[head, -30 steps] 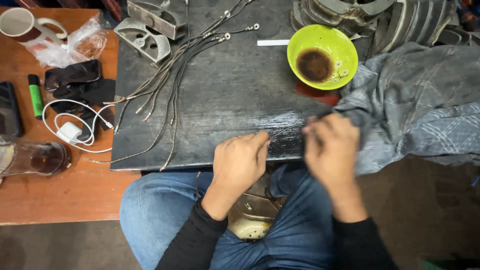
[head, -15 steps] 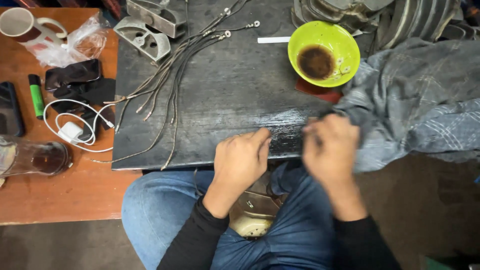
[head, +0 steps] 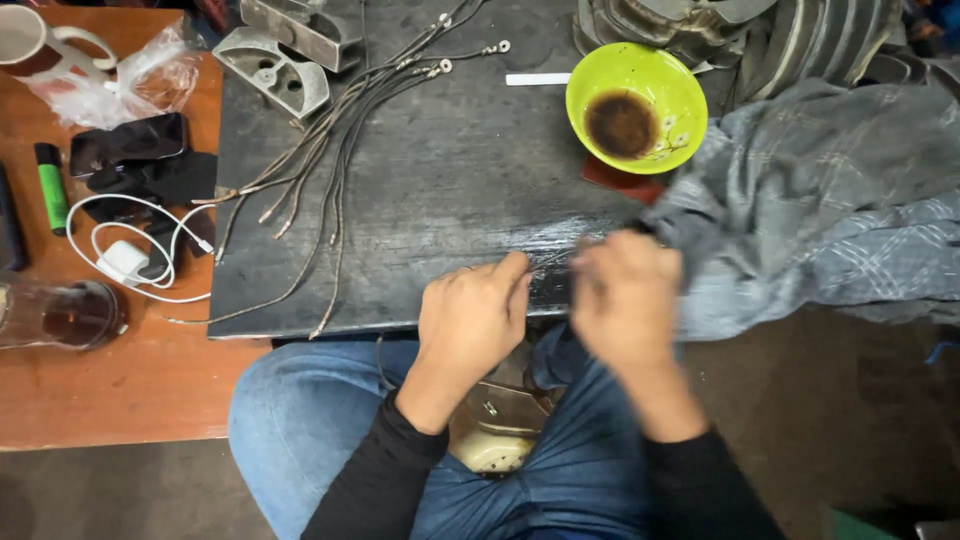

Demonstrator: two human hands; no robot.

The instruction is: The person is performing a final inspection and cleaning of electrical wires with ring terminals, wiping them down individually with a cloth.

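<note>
Presently, the person sits with blue-jeaned legs under the near edge of a dark metal slab [head: 440, 190], both hands at that edge. The left hand [head: 472, 315] rests knuckles-up on the slab's front margin, fingers curled under and drawn together; whatever it pins, if anything, is hidden beneath the fingers. The right hand [head: 625, 295] is blurred, its fingers bunched together just beside the left; they appear to close on something thin and shiny at the slab's edge, but the blur leaves it unclear what is pinched. A streak of bright scuffing [head: 560, 250] on the slab runs between the two hands.

A grey checked cloth [head: 820, 210] lies heaped to the right, its near fold touching the right hand. Behind that hand stands a lime-green bowl [head: 636, 108] with dark residue inside, set on a small red-brown piece. A white stick [head: 537, 79] lies just left of the bowl. A bundle of thin metal cables [head: 330, 150] with ring ends fans across the slab's left half, well apart from both hands. Two grey metal brackets [head: 275, 70] sit at the far left corner.

On the orange wooden table [head: 110, 380] to the left are a white charger and cord [head: 125, 258], a dark phone [head: 128, 142], a green marker [head: 50, 185], a glass [head: 60, 315] of dark liquid, and a mug [head: 30, 40].
</note>
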